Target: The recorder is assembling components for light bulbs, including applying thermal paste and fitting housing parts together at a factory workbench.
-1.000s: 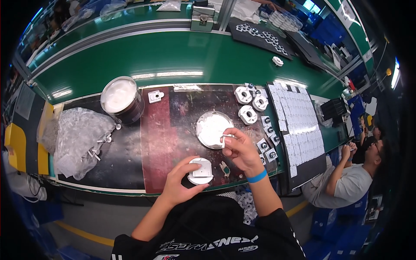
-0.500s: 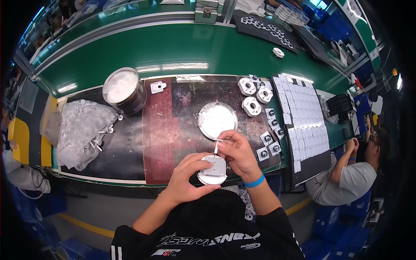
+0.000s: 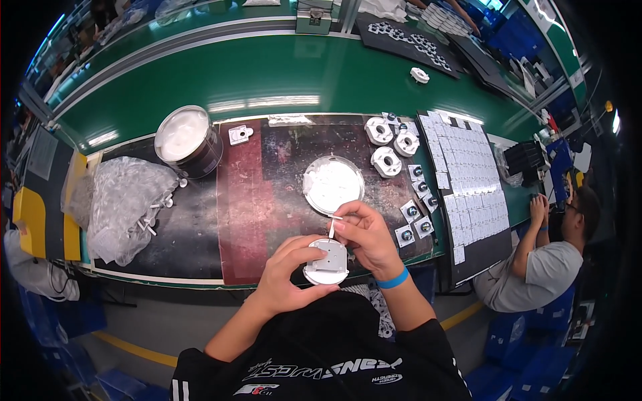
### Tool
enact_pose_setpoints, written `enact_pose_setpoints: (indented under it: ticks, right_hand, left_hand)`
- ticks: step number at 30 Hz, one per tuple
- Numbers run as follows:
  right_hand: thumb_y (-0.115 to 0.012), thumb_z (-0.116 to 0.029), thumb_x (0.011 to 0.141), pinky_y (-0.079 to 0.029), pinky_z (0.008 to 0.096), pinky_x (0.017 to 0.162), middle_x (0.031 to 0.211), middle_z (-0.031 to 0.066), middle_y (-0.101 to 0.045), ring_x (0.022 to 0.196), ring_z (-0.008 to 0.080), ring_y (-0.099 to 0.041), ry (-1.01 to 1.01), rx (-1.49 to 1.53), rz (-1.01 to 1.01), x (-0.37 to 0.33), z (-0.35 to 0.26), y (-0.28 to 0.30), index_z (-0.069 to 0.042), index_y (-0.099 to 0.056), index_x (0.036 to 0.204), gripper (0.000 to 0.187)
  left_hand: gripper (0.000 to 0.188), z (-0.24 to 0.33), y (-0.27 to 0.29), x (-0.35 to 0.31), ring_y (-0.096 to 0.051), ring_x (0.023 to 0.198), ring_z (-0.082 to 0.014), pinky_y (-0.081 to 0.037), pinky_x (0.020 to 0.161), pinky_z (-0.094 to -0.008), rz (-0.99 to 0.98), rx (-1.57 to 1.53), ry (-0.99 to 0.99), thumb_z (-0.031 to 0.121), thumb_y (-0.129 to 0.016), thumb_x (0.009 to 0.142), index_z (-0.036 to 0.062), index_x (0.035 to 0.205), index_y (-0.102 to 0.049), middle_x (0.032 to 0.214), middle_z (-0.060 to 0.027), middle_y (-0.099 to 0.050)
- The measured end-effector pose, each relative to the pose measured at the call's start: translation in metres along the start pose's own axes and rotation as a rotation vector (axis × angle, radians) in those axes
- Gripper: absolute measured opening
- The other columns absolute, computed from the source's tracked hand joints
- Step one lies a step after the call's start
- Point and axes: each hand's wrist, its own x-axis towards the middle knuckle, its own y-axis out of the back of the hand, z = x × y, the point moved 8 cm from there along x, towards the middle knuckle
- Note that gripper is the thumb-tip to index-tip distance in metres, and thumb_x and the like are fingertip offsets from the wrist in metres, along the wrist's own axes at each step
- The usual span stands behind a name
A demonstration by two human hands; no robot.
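My left hand [image 3: 282, 273] is closed around a round white plastic housing [image 3: 328, 276] with a square grey plate on its face. Thumb and fingers grip it by its rim, near my body at the table's front edge. Between the fingertips of my right hand [image 3: 369, 239] is a small white stick [image 3: 332, 230], its lower end at the housing's far edge. Whether the tip touches the plate is too small to tell. Just beyond my right hand lies a shallow round dish [image 3: 362, 176] filled with white material.
Left, an open tub [image 3: 208, 155] of white paste stands behind a clear bag [image 3: 127, 210] of small white parts. A white square part [image 3: 240, 134] lies mid-table. Right are white ring-shaped parts [image 3: 386, 162], small dark-centred pieces [image 3: 410, 212] and a panel of white boards [image 3: 471, 187]. A co-worker [image 3: 535, 267] sits at right.
The whole view has shifted slightly. My hands keep the same hold on housing and stick. At right, the co-worker's hands have moved up a little.
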Motion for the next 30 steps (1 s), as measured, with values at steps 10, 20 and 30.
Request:
enact_pose_setpoints:
  ticks: [10, 20, 30]
  right_hand:
    - [-0.077, -0.003, 0.094, -0.051, 0.0216, 0.066, 0.099, 0.0065, -0.075, 0.081, 0.0075, -0.067, 0.212, -0.25, -0.002, -0.006, -0.018, -0.003, 0.0, -0.07, 0.111, 0.019]
    - [-0.077, -0.001, 0.088, -0.049, 0.0254, 0.073, 0.102, 0.0055, -0.076, 0.085, 0.0098, -0.066, 0.249, -0.702, -0.23, -0.008, -0.047, -0.009, -0.005, -0.081, 0.106, 0.018]
    - [-0.067, 0.003, 0.094, -0.051, 0.0281, 0.085, 0.115, 0.0079, -0.073, 0.098, 0.0132, -0.064, 0.235, -0.658, -0.35, -0.005, -0.032, -0.006, -0.005, -0.076, 0.122, 0.031]
  left_hand:
    - [0.062, -0.003, -0.001, -0.002, -0.065, 0.12, -0.0385, -0.052, 0.103, -0.0464, -0.007, -0.016, 0.019, 0.021, -0.097, 0.07, 0.0079, 0.121, -0.065, 0.133, -0.0184, -0.068]
    - [0.06, 0.0, -0.003, -0.002, -0.065, 0.12, -0.0381, -0.052, 0.103, -0.0459, -0.02, -0.031, 0.016, 0.021, -0.097, 0.07, 0.0072, 0.12, -0.066, 0.132, -0.0191, -0.068]
    - [0.062, -0.007, -0.003, -0.004, -0.064, 0.123, -0.0375, -0.051, 0.104, -0.0451, -0.003, -0.004, 0.062, 0.02, -0.096, 0.071, 0.0073, 0.123, -0.065, 0.135, -0.0191, -0.066]
